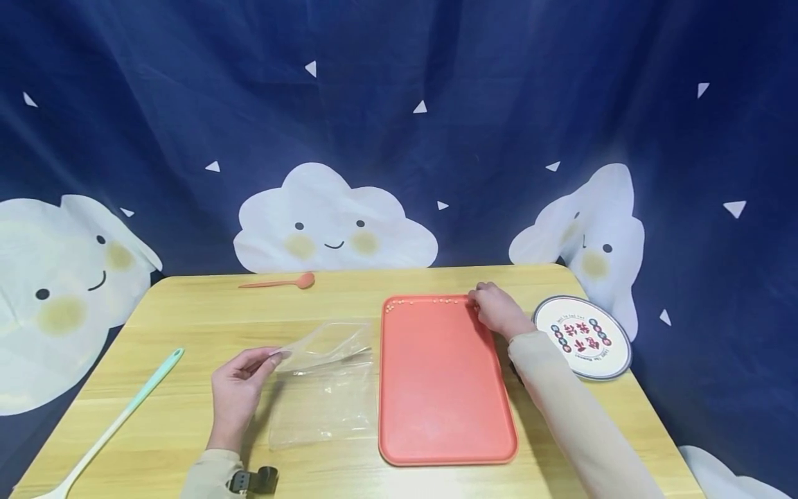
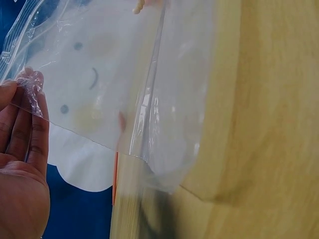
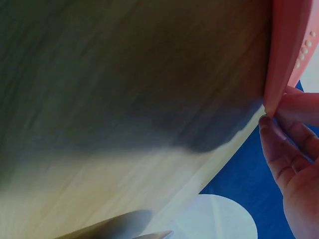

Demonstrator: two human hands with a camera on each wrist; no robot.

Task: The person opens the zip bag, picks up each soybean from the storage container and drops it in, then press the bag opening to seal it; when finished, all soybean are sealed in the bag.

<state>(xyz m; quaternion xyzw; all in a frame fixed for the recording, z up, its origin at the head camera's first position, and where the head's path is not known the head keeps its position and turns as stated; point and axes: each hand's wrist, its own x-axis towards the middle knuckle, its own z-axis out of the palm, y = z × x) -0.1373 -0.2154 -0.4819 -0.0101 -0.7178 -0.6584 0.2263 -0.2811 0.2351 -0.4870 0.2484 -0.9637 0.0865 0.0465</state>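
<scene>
My left hand (image 1: 240, 391) pinches the rim of a clear zip bag (image 1: 324, 409) between thumb and fingers. The bag's mouth gapes, and its lower part spreads over the table left of the tray. In the left wrist view the thumb presses the thin film (image 2: 32, 94) against the fingers. At the far right corner of a coral-red tray (image 1: 445, 388), my right hand (image 1: 499, 312) grips the rim. The right wrist view shows thumb and fingertips on either side of that corner (image 3: 279, 94). Several small pale beads (image 1: 399, 303) lie along the tray's far edge.
An oval white plate (image 1: 586, 336) with red lettering lies right of the tray, beside my right forearm. A small red spoon (image 1: 305, 280) rests near the table's back edge. On the left is a long green-and-white handle (image 1: 134, 402). A dark blue cloud-print curtain (image 1: 374, 125) hangs behind.
</scene>
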